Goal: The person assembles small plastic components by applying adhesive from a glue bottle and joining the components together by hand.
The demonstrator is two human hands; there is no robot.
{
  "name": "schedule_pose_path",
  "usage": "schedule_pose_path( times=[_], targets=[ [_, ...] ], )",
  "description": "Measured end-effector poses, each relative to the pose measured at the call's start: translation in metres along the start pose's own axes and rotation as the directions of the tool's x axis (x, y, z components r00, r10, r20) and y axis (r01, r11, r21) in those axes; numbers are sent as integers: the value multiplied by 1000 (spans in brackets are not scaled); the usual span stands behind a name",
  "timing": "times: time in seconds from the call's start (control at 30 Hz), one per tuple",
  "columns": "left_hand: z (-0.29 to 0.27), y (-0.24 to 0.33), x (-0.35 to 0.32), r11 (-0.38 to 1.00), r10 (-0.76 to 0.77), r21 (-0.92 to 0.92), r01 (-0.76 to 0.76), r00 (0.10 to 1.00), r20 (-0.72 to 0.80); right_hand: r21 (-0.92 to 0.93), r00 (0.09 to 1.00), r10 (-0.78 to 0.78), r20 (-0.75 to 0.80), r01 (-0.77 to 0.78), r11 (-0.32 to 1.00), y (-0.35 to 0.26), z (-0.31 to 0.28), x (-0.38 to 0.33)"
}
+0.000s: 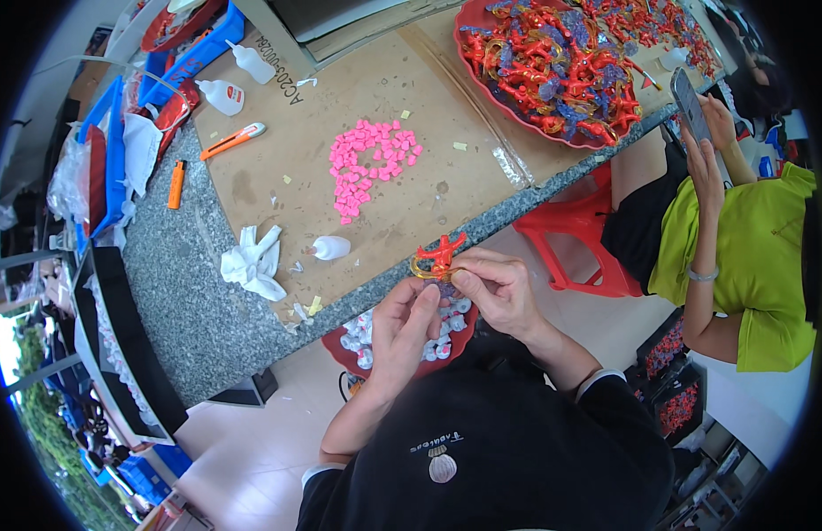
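A: And the red figurine (444, 255) is being shown up close now! Where is it held?
B: Just off the near edge of the cardboard sheet (446, 168). Its amber translucent ring is pinched between thumb and fingers by the right hand (498, 290), while its purplish lower end is gripped by the left hand (406, 311). Both hands are occupied by that one piece!
A: And under the hands?
B: A red bowl (339, 356) is seen below the sheet's near edge, filled with whitish round pieces (362, 334).
A: What is laid out on the sheet itself?
B: Small bright-pink pieces (349, 166) are scattered across its middle. A white squeeze bottle (332, 248) is laid near its front edge, with a crumpled white cloth (253, 264) seen at its near left corner.
A: And over at its left edge?
B: An orange utility knife (233, 142) is placed there; an orange lighter (176, 185) is set just outside it.
A: The far right end?
B: Taken up by a red basin (475, 80), heaped with red, amber and purple figurines (553, 66)!
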State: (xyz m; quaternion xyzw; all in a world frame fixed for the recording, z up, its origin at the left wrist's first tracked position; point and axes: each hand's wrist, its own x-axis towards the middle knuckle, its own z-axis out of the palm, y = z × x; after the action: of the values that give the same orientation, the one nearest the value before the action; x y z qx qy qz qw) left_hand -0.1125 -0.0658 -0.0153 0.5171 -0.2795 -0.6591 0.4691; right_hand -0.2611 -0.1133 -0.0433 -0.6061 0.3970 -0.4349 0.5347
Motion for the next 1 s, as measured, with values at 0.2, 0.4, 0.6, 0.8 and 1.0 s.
schedule_pose_path(
  times=[0.2,0.4,0.6,0.8,1.0],
  targets=[
    [1,-2,1,999,34,29,-33,998,-55,2,996,38,78,-38,999,-3,-6,6],
    [4,-3,1,988,153,-1,-153,985,-81,314,941,278,195,-328,891,-10,-13,2],
    [-7,-15,7,454,746,654,-605,659,91,227,946,199,255,-259,939,-14,-17,-3],
    [-9,-22,8,200,866,706,-680,460,198,161,970,91,227,-130,978,-15,-12,-2],
    [0,-17,3,217,868,728,-650,469,161,344,976,172,133,-208,916,-8,-5,-14]
  ],
)
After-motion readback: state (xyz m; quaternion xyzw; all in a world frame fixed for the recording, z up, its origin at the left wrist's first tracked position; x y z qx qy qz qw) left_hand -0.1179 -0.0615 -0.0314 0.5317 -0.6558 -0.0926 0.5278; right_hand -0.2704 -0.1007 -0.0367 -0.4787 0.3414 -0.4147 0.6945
